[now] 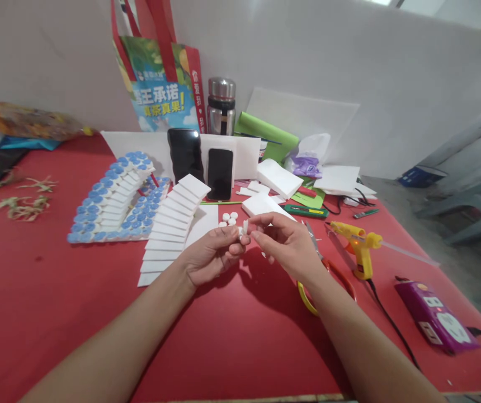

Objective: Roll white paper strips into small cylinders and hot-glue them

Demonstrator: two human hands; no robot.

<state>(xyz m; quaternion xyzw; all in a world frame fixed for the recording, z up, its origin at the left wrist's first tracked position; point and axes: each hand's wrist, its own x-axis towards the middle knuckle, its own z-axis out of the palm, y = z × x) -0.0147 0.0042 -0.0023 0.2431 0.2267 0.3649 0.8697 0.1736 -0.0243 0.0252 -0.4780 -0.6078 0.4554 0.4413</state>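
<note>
My left hand (pixel 213 252) is closed, its thumb and fingers pinching a small white piece (pixel 241 231). My right hand (pixel 284 243) meets it from the other side, thumb and forefinger at a thin white strip (pixel 245 226) that stands up from the piece. The fingertips partly hide both. Just behind my hands lie several small white rounded pieces (pixel 226 217). To the left of my left hand is a white stepped stair model (pixel 167 235). Under my right forearm are scissors (pixel 341 277) with red and yellow handles.
A curved stair model with blue-topped pieces (pixel 110 196) stands left. Two phones (pixel 185 157) lean at the back beside a steel bottle (pixel 221 106) and a bag (pixel 160 84). At right are a green cutter (pixel 305 211), a yellow glue gun (pixel 362 252) and a purple power box (pixel 435 319) with cords.
</note>
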